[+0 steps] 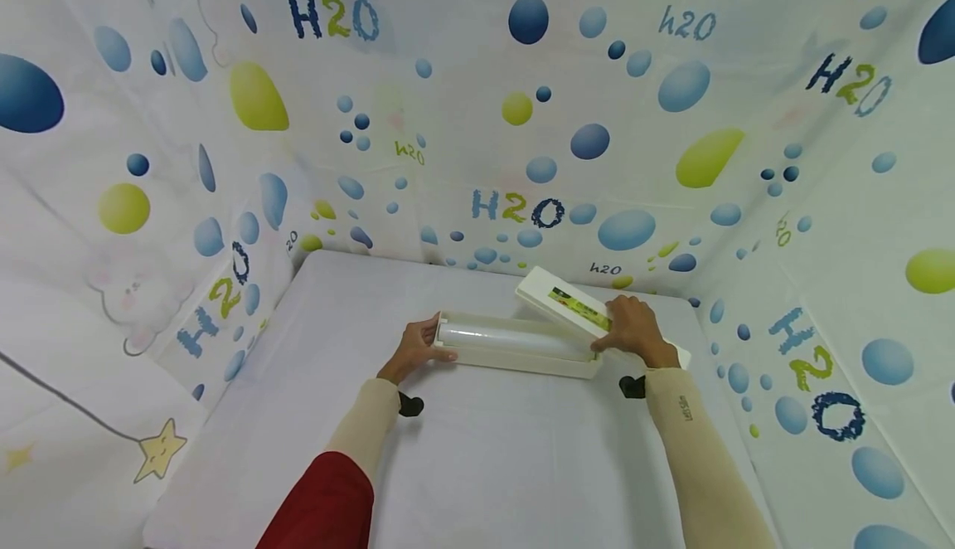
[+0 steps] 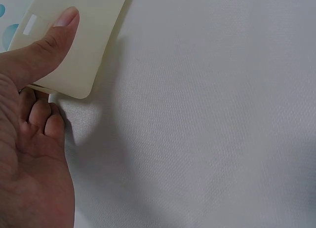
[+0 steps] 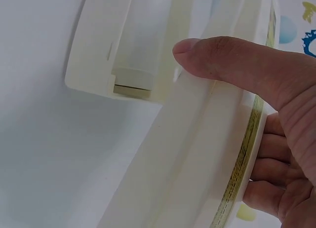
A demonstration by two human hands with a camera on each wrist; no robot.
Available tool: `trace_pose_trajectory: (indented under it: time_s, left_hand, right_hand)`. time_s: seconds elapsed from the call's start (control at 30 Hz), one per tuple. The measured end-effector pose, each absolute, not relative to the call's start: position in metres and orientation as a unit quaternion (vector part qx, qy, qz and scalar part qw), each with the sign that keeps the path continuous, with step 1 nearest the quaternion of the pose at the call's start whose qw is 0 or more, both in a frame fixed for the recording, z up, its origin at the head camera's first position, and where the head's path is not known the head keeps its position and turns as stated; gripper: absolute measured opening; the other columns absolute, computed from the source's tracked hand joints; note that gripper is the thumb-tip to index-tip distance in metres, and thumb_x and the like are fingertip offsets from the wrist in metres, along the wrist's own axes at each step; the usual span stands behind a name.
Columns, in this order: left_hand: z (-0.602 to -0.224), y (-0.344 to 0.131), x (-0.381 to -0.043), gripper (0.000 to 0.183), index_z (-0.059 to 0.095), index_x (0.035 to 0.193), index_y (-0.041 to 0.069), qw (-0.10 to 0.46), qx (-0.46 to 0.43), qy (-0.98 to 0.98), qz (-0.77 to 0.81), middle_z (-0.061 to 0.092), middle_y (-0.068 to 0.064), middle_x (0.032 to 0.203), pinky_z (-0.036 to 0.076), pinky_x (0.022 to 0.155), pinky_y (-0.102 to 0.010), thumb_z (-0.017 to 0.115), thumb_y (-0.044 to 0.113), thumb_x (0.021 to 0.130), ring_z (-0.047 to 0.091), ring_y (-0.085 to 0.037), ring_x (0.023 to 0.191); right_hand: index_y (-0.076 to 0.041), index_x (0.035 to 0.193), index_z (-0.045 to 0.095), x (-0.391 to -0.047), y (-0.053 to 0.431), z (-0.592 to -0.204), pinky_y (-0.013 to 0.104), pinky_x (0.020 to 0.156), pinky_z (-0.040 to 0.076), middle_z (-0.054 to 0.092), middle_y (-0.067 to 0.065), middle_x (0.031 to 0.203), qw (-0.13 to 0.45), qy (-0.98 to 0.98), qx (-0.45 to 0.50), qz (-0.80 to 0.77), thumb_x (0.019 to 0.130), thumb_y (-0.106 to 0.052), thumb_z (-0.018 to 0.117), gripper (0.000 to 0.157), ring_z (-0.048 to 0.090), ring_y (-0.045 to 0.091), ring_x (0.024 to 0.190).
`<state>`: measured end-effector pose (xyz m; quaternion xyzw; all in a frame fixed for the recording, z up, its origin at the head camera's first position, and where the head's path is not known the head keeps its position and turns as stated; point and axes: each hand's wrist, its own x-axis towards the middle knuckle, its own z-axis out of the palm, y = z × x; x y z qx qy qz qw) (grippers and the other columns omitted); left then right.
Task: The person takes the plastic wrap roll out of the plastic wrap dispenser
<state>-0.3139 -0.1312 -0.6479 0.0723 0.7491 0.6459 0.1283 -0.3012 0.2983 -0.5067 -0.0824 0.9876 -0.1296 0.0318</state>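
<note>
A long cream cling film dispenser box (image 1: pixel 522 361) sits on the white cloth, with a shiny film roll (image 1: pixel 500 338) lying lengthwise inside. My left hand (image 1: pixel 413 352) grips its left end; in the left wrist view the thumb lies along the side of the box (image 2: pixel 91 50) while the curled fingers are partly hidden behind it. My right hand (image 1: pixel 636 333) holds the lid (image 1: pixel 543 289), which is tilted across the box's right end and bears a green and yellow label. In the right wrist view, the thumb presses the inner face of the lid (image 3: pixel 180 149), with fingers on its outer side.
A white cloth (image 1: pixel 507 466) covers the table. Around its back and sides hang white curtains (image 1: pixel 462 134) printed with blue and lime drops and H2O lettering. Dark straps (image 1: pixel 632 387) show at both wrists.
</note>
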Motion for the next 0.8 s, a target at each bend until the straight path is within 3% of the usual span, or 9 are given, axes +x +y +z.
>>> trace_pose_trajectory:
  time_s: [0.6,0.8]
  left_hand:
    - [-0.646,-0.131,-0.311,0.105,0.031,0.167,-0.006,0.134,0.073,0.744,0.651,0.040,-0.025,0.171,0.033,0.134,-0.053,0.091,-0.006,0.081,0.041,-0.045,0.160]
    - [-0.647,-0.132,-0.312,0.104,0.031,0.166,-0.007,0.129,0.081,0.736,0.660,0.039,-0.026,0.171,0.033,0.134,-0.053,0.090,-0.008,0.080,0.041,-0.045,0.159]
  right_hand:
    - [0.007,0.109,0.076,-0.291,0.313,-0.507,0.031,0.063,0.046,0.069,0.010,0.080,0.034,0.988,-0.056,-0.142,0.069,-0.033,0.104,0.063,0.060,0.023,0.071]
    - [0.005,0.102,0.074,-0.288,0.320,-0.504,0.029,0.059,0.044,0.067,0.009,0.077,0.026,0.989,-0.056,-0.134,0.068,-0.032,0.102,0.058,0.058,0.022,0.068]
